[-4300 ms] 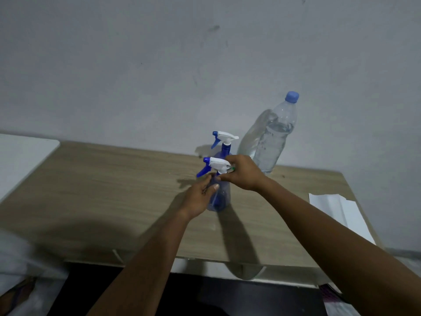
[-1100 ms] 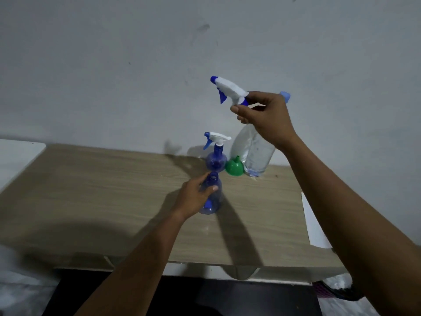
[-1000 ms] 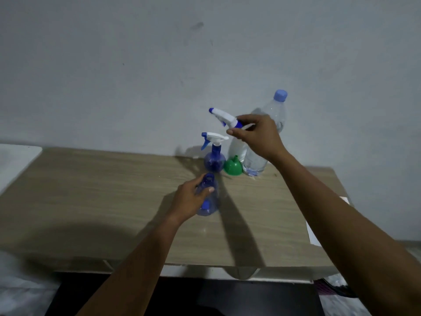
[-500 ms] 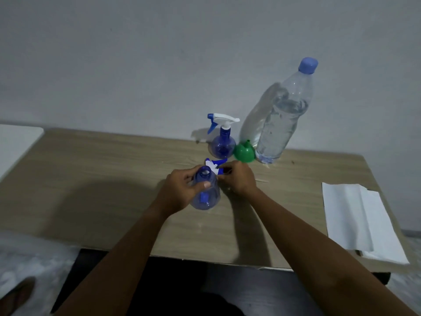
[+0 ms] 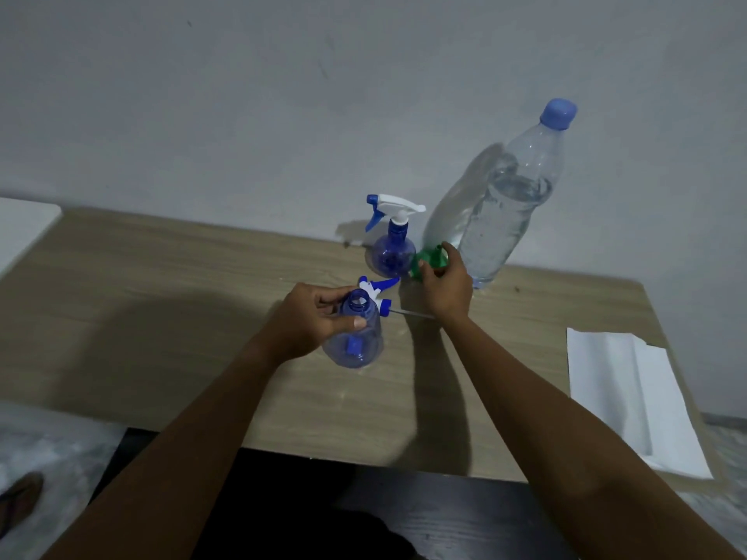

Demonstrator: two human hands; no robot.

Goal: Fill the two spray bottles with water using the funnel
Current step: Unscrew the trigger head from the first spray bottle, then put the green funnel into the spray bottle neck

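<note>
While the left hand grips the open bottle by its neck, thumb across the front and fingers curled behind, the right hand closes thumb and fingers round the green funnel. The open bottle stands upright on the table, its mouth bare. A loose spray head lies on its side just behind it, dip tube trailing toward the right wrist. The funnel is between the capped bottle and the water bottle, both upright by the wall; whether it has left the table I cannot tell. White paper lies at the table's right edge.
</note>
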